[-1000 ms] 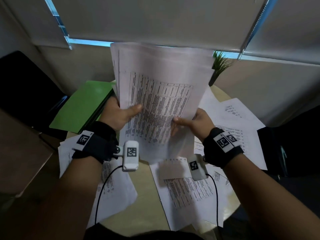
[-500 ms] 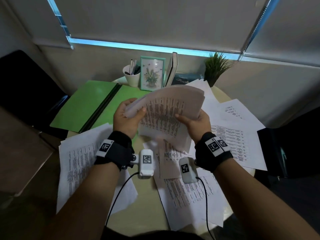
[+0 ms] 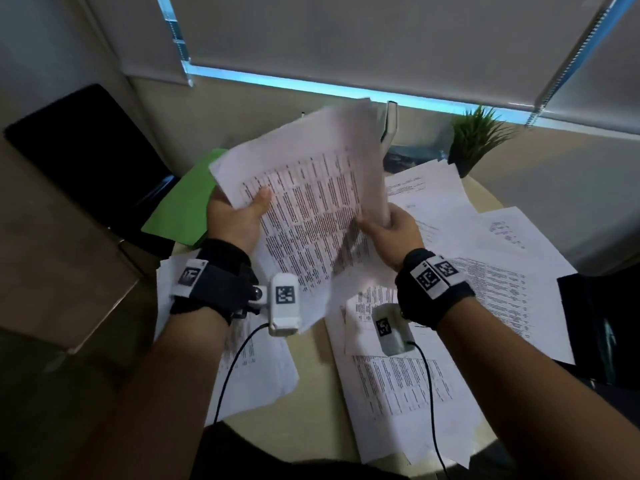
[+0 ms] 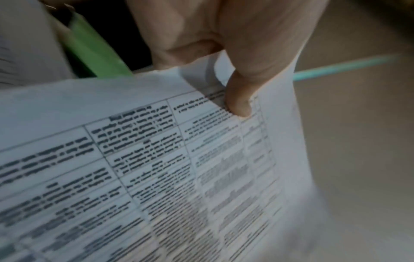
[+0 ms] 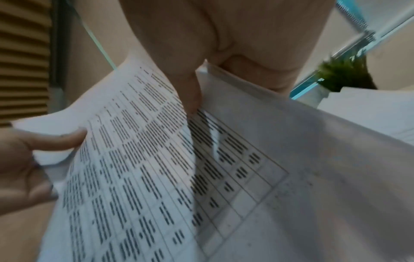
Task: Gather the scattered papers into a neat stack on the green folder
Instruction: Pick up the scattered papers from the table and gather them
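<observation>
Both hands hold a bundle of printed papers [image 3: 311, 188] tilted up above the round table. My left hand [image 3: 239, 216] grips its left edge, thumb on the printed face [image 4: 237, 99]. My right hand [image 3: 391, 230] grips the bundle's right edge, thumb on the print [image 5: 190, 92]. The green folder [image 3: 183, 209] lies at the back left of the table, largely hidden behind the held papers; a strip of it shows in the left wrist view [image 4: 94, 55]. More loose sheets lie on the table at the right [image 3: 502, 271], front [image 3: 398, 375] and left [image 3: 256, 368].
A small potted plant [image 3: 478, 140] and an upright book [image 3: 391, 123] stand at the table's back edge by the window blind. A dark chair [image 3: 86, 150] is at the left and a dark object [image 3: 602, 327] at the right edge of the table [image 3: 311, 393].
The bundle went from upright to nearly flat half a second ago, and is now tilted up again and shifted left, hiding the cup and picture frame behind it.
</observation>
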A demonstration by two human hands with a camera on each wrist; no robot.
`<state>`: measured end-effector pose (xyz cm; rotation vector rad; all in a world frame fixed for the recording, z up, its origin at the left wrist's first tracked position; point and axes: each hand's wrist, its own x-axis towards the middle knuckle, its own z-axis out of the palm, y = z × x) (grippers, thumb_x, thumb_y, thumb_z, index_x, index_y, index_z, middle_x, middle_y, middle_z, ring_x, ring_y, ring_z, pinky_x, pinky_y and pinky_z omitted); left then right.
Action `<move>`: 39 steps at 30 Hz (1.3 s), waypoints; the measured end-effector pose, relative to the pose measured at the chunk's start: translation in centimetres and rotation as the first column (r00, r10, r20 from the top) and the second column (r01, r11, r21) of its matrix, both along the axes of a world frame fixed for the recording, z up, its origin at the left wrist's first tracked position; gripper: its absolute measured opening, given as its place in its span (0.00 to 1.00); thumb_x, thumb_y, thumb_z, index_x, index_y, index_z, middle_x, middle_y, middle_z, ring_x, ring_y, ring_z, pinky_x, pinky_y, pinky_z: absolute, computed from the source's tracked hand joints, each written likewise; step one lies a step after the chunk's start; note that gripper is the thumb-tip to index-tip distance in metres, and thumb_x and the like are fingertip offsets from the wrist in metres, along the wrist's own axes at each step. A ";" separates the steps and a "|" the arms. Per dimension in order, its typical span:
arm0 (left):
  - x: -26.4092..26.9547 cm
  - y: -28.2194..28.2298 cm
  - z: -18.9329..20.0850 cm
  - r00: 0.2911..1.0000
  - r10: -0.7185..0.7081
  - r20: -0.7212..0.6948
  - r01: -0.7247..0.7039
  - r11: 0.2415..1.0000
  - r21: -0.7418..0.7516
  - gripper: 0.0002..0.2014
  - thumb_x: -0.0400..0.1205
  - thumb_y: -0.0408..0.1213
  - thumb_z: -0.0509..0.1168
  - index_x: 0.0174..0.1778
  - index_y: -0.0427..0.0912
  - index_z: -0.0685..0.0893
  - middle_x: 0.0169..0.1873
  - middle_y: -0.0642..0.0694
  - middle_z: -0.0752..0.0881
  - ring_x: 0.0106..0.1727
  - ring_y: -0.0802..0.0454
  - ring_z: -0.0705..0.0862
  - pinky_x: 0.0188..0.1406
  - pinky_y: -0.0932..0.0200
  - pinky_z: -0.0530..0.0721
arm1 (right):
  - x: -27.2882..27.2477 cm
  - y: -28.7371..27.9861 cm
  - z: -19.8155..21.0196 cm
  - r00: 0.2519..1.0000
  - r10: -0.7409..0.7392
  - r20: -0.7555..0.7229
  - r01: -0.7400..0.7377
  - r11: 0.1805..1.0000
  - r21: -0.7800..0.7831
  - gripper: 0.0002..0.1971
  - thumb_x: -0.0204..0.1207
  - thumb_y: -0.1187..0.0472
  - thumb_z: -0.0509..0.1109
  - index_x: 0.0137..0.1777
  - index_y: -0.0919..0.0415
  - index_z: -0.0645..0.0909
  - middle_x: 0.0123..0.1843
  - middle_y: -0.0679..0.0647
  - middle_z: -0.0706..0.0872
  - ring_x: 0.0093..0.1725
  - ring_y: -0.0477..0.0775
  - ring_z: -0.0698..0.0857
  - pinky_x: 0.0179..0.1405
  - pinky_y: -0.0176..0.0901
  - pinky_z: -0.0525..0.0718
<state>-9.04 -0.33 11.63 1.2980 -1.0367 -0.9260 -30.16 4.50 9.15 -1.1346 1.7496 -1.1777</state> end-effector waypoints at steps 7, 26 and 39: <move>8.6 -0.1 -5.3 0.988 -0.115 0.101 0.069 0.923 0.377 0.26 0.73 0.55 0.74 0.62 0.44 0.83 0.58 0.50 0.87 0.61 0.48 0.85 0.64 0.48 0.80 | 6.6 -1.1 -2.4 0.995 0.095 0.017 -0.096 0.983 0.154 0.11 0.80 0.58 0.70 0.58 0.64 0.81 0.45 0.59 0.88 0.43 0.58 0.86 0.46 0.49 0.86; 19.9 5.0 -15.4 0.884 -0.198 0.424 -0.212 0.639 0.739 0.08 0.80 0.34 0.65 0.53 0.40 0.82 0.49 0.40 0.86 0.46 0.41 0.84 0.42 0.55 0.79 | 18.4 -2.0 -10.6 0.917 0.365 -0.158 -0.190 0.751 0.632 0.15 0.79 0.62 0.63 0.66 0.57 0.76 0.60 0.59 0.84 0.47 0.58 0.80 0.48 0.43 0.81; 19.5 4.8 -15.6 0.842 -0.198 0.503 -0.256 0.673 0.694 0.11 0.76 0.36 0.69 0.52 0.43 0.80 0.46 0.46 0.84 0.42 0.44 0.83 0.42 0.56 0.81 | 16.5 -1.5 -11.1 0.896 0.376 -0.237 -0.134 0.738 0.661 0.14 0.76 0.58 0.67 0.60 0.60 0.80 0.53 0.57 0.86 0.45 0.58 0.81 0.44 0.41 0.80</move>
